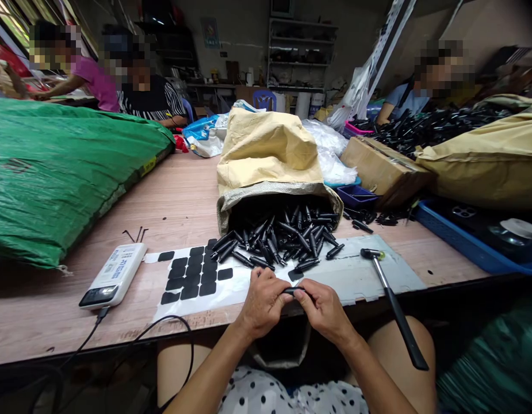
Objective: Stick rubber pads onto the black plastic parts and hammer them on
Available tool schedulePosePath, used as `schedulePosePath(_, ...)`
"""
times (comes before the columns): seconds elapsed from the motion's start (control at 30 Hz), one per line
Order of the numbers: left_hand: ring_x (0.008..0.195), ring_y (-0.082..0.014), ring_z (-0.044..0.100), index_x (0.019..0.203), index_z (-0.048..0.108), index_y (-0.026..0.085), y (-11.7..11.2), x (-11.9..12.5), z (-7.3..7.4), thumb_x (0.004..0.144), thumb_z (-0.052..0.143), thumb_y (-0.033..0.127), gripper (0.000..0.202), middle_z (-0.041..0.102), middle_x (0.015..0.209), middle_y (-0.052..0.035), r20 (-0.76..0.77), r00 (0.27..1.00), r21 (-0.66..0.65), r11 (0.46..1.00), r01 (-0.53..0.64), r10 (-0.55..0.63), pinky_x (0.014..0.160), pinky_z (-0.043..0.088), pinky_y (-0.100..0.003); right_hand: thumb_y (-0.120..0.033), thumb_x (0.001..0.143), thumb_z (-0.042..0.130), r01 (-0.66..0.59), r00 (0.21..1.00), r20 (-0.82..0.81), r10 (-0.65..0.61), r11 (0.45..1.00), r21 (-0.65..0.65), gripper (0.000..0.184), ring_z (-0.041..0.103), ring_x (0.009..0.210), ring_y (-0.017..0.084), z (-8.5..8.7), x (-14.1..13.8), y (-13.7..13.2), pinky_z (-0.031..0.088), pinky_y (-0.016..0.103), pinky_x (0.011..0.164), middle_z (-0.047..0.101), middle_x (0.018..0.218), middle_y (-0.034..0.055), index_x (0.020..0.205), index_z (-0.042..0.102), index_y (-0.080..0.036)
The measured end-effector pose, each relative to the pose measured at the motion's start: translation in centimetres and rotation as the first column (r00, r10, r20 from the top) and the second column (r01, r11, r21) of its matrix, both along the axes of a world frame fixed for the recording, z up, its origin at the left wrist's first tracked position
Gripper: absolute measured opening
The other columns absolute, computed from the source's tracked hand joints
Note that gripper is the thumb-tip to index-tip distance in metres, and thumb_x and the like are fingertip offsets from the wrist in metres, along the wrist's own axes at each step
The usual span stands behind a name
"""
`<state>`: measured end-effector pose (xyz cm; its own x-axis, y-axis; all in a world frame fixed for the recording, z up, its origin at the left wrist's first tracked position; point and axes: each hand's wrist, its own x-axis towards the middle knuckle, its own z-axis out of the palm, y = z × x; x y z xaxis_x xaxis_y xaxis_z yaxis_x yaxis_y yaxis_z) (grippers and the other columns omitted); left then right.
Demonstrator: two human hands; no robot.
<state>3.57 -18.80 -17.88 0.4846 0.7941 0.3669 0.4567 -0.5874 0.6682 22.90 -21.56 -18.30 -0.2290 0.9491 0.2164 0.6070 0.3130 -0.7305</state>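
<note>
One camera, worn on the person's head, looks forward and down, from close above the left hand [262, 302] and right hand [324, 309] at lower centre, over the table [192, 184], toward the distant shelf [302, 62] at upper centre.

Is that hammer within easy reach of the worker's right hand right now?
Probably yes: the hammer lies just outward of the right hand, with nothing standing between them. That hand is holding a black piece, though, so it would likely need freeing first.

- Two hands [263, 305], near
- Black tubes [307, 265], too many to count
- One hammer [392, 305], right
- One power bank [115, 274], left
- One green sack [71, 172], left
- Three people [147, 99], far
</note>
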Motion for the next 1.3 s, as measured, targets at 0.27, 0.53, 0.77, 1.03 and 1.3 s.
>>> schedulePosePath(0.27, 0.083, -0.0228, 0.052, 0.100, 0.068, 0.020, -1.1, -0.1, 0.7, 0.098, 0.049, 0.029, 0.021, 0.069, 0.082, -0.0054, -0.019, 0.999, 0.069, 0.997, 0.041, -0.040, 0.086, 0.034, -0.044, -0.046, 0.101, 0.046, 0.000, 0.968, -0.250, -0.009, 0.999, -0.036, 0.037, 0.053, 0.070, 0.015, 0.0, 0.7, 0.0, 0.041, 0.027, 0.065, 0.060, 0.076, 0.0018, 0.090, 0.067, -0.018)
schedulePosePath(0.53, 0.072, -0.0222, 0.060, 0.104, 0.064, 0.021, -7.1, 0.3, -2.3, 0.096, 0.052, 0.032, 0.018, 0.066, 0.079, -0.0061, -0.199, 0.940, -0.009, 0.960, 0.281, -0.277, 0.066, 0.041, -0.036, -0.050, 0.103, 0.039, 0.100, 0.908, -0.397, -0.133, 0.990, -0.104, 0.045, 0.049, 0.064, 0.014, -1.9, 1.1, 0.1, 0.041, 0.026, 0.059, 0.051, 0.070, 0.0003, 0.103, 0.070, -0.017)
schedulePosePath(0.77, 0.083, -0.0257, 0.072, 0.111, 0.069, 0.025, -7.5, 0.0, -6.5, 0.090, 0.056, 0.023, 0.024, 0.075, 0.091, -0.0076, -0.495, 0.858, -0.416, 0.905, -0.094, -0.138, 0.066, 0.050, -0.032, -0.046, 0.100, 0.050, 0.115, 0.936, -0.329, -0.127, 0.992, -0.055, 0.035, 0.058, 0.072, 0.016, -1.2, 0.8, 0.1, 0.047, 0.025, 0.065, 0.063, 0.078, 0.0032, 0.095, 0.071, -0.018)
schedulePosePath(1.03, 0.065, -0.0187, 0.061, 0.094, 0.070, 0.021, -5.4, -0.8, -0.3, 0.094, 0.057, 0.031, 0.017, 0.067, 0.070, -0.0050, -0.105, 0.987, 0.141, 0.981, 0.136, -0.122, 0.064, 0.048, -0.033, -0.043, 0.099, 0.052, 0.098, 0.949, -0.298, -0.103, 0.995, -0.030, 0.031, 0.062, 0.077, 0.018, -1.3, 0.8, 0.2, 0.048, 0.026, 0.069, 0.068, 0.083, 0.0044, 0.093, 0.070, -0.019)
schedulePosePath(1.3, 0.104, -0.0298, 0.060, 0.116, 0.068, 0.019, 7.3, -8.6, 1.8, 0.095, 0.050, 0.028, 0.029, 0.068, 0.105, -0.0116, -0.069, 0.587, 0.084, 0.591, -0.802, 0.807, 0.097, 0.049, -0.046, -0.043, 0.098, 0.053, 0.098, 0.950, -0.296, -0.103, 0.995, -0.031, 0.031, 0.062, 0.079, 0.019, -1.1, 0.8, 0.2, 0.049, 0.028, 0.071, 0.068, 0.084, 0.0055, 0.091, 0.070, -0.018)
